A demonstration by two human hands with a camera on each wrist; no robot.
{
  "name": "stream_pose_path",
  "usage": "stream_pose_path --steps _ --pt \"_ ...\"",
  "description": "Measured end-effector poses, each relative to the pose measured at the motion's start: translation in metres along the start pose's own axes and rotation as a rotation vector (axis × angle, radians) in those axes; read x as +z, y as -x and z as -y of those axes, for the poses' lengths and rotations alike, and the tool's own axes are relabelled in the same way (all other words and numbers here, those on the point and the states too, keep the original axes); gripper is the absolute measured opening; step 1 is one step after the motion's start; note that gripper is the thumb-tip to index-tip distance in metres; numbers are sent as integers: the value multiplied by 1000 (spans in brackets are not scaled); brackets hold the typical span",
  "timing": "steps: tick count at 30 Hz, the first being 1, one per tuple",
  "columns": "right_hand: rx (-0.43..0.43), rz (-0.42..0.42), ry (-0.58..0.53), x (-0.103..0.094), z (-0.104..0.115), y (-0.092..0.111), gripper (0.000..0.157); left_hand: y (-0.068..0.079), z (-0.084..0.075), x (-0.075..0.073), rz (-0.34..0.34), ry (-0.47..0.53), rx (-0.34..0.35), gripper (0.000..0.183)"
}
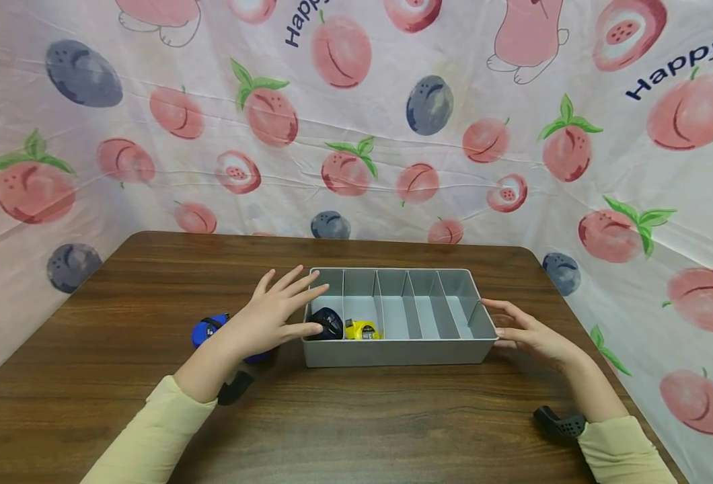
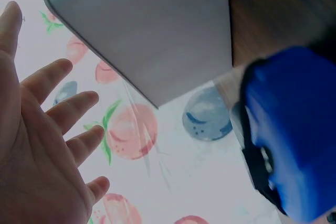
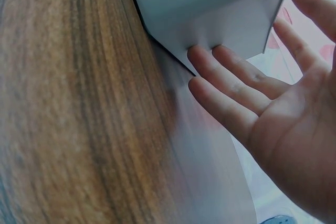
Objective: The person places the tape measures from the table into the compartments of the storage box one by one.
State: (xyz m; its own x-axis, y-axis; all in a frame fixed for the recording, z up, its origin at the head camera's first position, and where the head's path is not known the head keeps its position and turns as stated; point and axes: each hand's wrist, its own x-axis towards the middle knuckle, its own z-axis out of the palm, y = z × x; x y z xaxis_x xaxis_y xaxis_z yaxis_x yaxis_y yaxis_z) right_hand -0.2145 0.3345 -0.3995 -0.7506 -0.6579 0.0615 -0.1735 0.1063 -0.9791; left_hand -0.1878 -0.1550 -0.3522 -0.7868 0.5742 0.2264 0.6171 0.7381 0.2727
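A long grey divided box [image 1: 393, 353] lies crosswise on the table. Its leftmost compartment holds a dark navy tape measure [image 1: 331, 324], and a yellow tape measure [image 1: 362, 330] is in the one beside it. My left hand [image 1: 272, 316] hovers over the box's left end with fingers spread, gripping nothing. My right hand [image 1: 529, 336] is at the right end; in the right wrist view its fingertips [image 3: 197, 53] touch the end wall. Left of the box, partly hidden behind my left forearm, is a blue tape measure [image 1: 205, 331], large in the left wrist view [image 2: 299, 129].
More blue [image 1: 258, 357] shows under my left wrist. The brown wooden table [image 1: 393, 430] has a cloth [image 1: 368, 121] printed with fruit hanging behind it and along both sides. Black wrist straps [image 1: 561, 425] sit at both sleeves.
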Motion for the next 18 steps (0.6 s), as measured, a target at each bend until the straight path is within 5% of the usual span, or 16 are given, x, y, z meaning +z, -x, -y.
stream_pose_path --steps 18 --pt "-17 19 -23 -6 -2 -1 52 20 22 -10 -23 -34 -91 73"
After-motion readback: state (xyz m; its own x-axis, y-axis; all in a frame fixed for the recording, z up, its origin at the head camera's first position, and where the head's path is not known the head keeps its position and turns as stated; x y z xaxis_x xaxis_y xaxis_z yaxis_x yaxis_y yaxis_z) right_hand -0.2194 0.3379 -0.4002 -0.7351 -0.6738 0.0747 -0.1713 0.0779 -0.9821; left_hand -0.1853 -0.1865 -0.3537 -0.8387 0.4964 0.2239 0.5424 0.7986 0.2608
